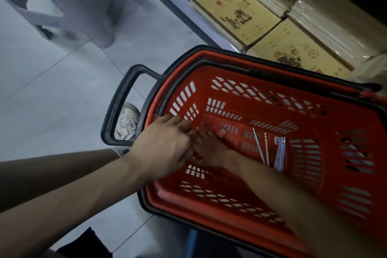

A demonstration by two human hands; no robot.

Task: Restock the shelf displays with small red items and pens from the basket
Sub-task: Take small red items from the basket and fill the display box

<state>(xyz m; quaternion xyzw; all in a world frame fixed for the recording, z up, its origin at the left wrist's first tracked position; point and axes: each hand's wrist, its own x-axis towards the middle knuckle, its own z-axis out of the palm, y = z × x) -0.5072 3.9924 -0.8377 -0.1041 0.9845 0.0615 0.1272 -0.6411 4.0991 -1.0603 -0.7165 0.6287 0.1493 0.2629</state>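
Two bare forearms come in from the bottom edge, the left forearm from the left and the right forearm from the lower right, and both meet inside a red basket that stands on the floor.

On the basket's bottom, right of the hands, lies a bundle of pale pens, with two loose pens just beside it. A small red item lies on the bottom next to the right hand's fingers. The basket's black pull handle sticks out to the left, and a white shoe shows through its loop.

The left hand is back-up over the basket's left end, its fingers reaching right and overlapping the right hand, which lies lower, near the bottom, back-up, fingers pointing left. The fingertips of both are hidden or blurred where they meet, so I cannot tell whether either pinches anything.

Beyond the basket a low shelf carries stacks of yellow books. A grey stool stands at the upper left.
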